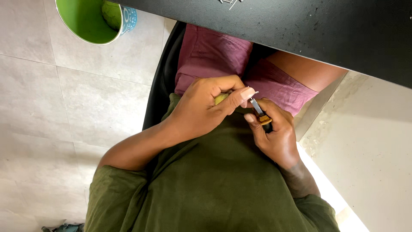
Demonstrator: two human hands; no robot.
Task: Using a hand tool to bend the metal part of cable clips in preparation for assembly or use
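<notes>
1. While it is mostly hidden, the small yellow-green fruit (221,98) sits in the left hand (205,107), just above the lap, only a sliver showing between the fingers.
2. That left hand's grip is closed round the fruit, thumb stretched toward the blade.
3. Just beside it, the right hand (274,135) has its grip clamped on the wooden handle of a small knife (259,111), the metal blade pointing up toward the left thumb and touching or nearly touching the fruit; exact contact cannot be told.
4. Judging by this, the step in hand looks like peeling or cutting the fruit. The next move calls for a short, controlled stroke, with the left thumb kept out of the blade's path.
5. Below both hands lie a green shirt (214,184) and mauve shorts (210,53).
6. Farther out, a black table (300,25) edge runs overhead, and a green-lined bucket (81,19) on the tiled floor (51,107) holds another green fruit (110,13).
</notes>
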